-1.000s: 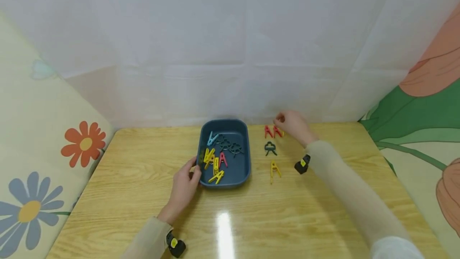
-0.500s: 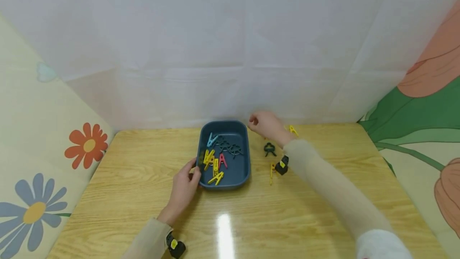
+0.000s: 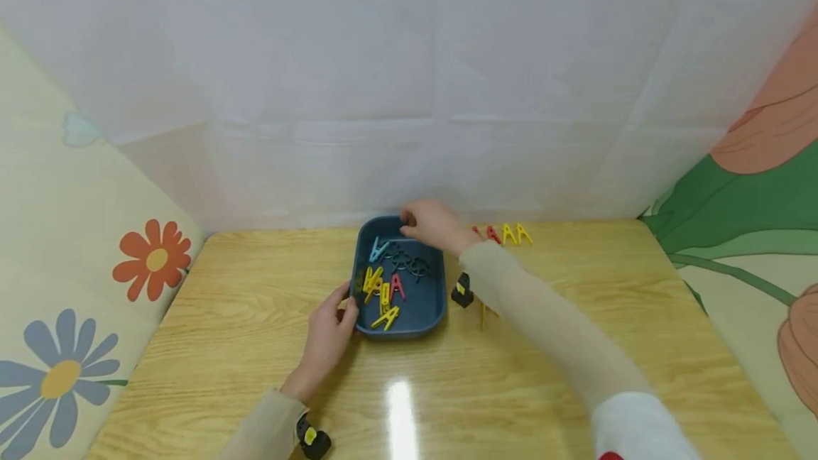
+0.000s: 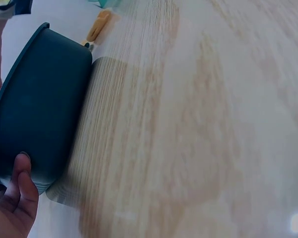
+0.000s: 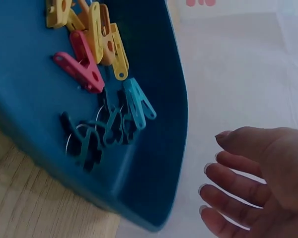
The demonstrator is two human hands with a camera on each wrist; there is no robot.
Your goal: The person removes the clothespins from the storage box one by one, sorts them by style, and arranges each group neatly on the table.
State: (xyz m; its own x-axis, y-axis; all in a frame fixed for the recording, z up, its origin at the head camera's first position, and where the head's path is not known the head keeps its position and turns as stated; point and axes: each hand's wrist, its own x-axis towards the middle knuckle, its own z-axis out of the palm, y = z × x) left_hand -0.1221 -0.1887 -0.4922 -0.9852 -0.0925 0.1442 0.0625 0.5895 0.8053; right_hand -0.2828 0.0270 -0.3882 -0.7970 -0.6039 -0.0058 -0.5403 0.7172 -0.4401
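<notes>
My left hand (image 3: 329, 332) grips the near left side of a dark blue plastic bin (image 3: 422, 314); in the left wrist view its fingers curl against the outer wall. My right hand (image 3: 437, 226) is over the bin's far right corner, fingers loosely bent, nothing between them, as the right wrist view shows. Inside the bin lie a light blue clothespin (image 5: 138, 104), several dark green clips (image 5: 87, 146) with wire rings, a red clothespin (image 5: 82, 64) and several yellow clothespins (image 5: 120, 54).
Right of the bin, two red clothespins (image 3: 493, 235) and two yellow clothespins (image 3: 516, 234) stand in a row along the table's back edge. Another yellow clothespin (image 3: 483, 316) is partly behind the right forearm. A white sheet (image 3: 319, 162) hangs behind the wooden table (image 3: 255, 282).
My right hand has moved left from the clothespin row to over the bin. The yellow pair in the row now shows, while the forearm hides the green clip. My left hand stays put.
</notes>
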